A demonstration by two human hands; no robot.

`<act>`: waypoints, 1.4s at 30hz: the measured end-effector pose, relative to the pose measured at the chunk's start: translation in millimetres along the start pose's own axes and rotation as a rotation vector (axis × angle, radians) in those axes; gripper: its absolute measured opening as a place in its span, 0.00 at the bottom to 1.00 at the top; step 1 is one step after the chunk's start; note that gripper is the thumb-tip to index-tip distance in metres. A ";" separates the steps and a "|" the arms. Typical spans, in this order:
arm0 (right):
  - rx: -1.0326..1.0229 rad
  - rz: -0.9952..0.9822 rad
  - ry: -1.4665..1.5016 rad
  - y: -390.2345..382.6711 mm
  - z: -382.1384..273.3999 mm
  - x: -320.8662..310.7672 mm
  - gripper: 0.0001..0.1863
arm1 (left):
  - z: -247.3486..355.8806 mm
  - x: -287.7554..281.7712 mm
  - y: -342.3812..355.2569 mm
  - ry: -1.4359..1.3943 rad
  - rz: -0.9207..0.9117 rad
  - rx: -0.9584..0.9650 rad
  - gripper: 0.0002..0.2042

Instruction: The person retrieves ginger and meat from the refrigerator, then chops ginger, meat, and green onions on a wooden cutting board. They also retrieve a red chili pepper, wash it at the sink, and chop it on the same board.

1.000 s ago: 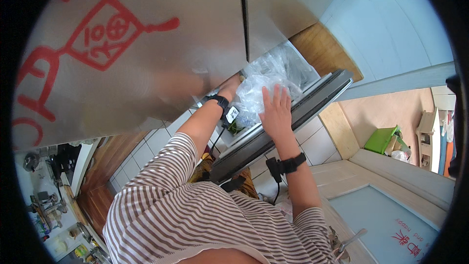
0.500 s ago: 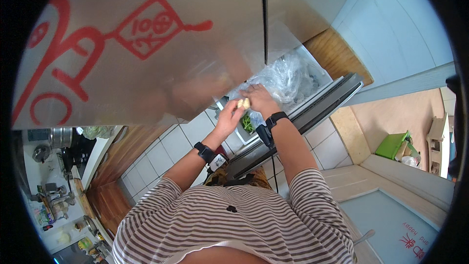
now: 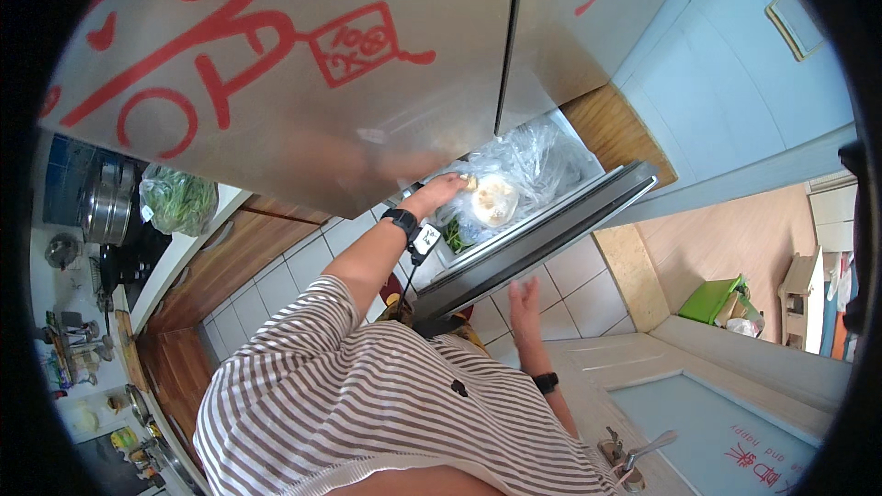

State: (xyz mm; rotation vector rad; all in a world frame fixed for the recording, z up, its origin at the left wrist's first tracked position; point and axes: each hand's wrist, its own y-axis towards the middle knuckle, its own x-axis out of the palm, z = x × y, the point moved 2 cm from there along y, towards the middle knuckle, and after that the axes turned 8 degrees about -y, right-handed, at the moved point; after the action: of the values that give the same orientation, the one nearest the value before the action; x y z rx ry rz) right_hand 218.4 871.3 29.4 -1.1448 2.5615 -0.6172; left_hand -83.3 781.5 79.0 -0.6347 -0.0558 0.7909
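My left hand (image 3: pixel 441 193) reaches over an open fridge drawer (image 3: pixel 580 186), its fingers closed on a small beige lump (image 3: pixel 468 182). Just right of it sits a round white bundle or bag (image 3: pixel 494 200) with pale contents, among crumpled clear plastic (image 3: pixel 542 149). Green vegetables (image 3: pixel 453 234) lie at the drawer's left end. My right hand (image 3: pixel 525 308) hangs below the drawer's dark front, fingers apart, holding nothing.
Steel fridge doors (image 3: pixel 418 92) with red drawings overhang the drawer. At left, a counter (image 3: pixel 230 199) carries bagged greens (image 3: pixel 176 202) and stacked pots (image 3: pixel 106 204). A door with a handle (image 3: pixel 643 456) is at lower right; beyond a doorway lies a green bin (image 3: pixel 712 301).
My left hand has brought the beige lump further into the drawer. My right hand has left the plastic bags and dropped outside the drawer, exposing the round white bundle. The view has shifted.
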 end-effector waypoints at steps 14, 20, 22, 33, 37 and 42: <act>-0.250 -0.104 -0.265 70.2 -32.3 89.3 0.45 | -48.5 -72.8 -252.6 0.113 0.321 0.052 0.14; -0.030 -0.182 -0.224 147.5 -44.4 135.2 0.24 | -75.8 -119.0 -334.8 0.012 0.557 0.029 0.13; 0.087 -0.174 0.025 173.4 -44.1 130.6 0.11 | -80.6 -124.0 -355.0 0.074 0.656 0.062 0.13; -0.076 -0.427 -0.054 84.8 -90.6 68.9 0.15 | -128.4 -173.8 -526.5 -0.446 1.174 0.090 0.11; 0.125 -0.607 -0.291 24.5 -48.0 140.5 0.13 | -131.7 -214.5 -574.7 -0.609 1.219 0.316 0.11; 0.315 -0.786 -0.508 -5.5 3.9 204.0 0.09 | -105.4 -283.8 -619.6 -0.929 1.132 0.650 0.14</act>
State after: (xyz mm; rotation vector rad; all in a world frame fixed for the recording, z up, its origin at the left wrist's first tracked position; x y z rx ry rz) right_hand 90.4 713.0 14.6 -1.8798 1.4877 -0.7265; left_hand 143.8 207.8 386.9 0.4544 -0.2853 2.0405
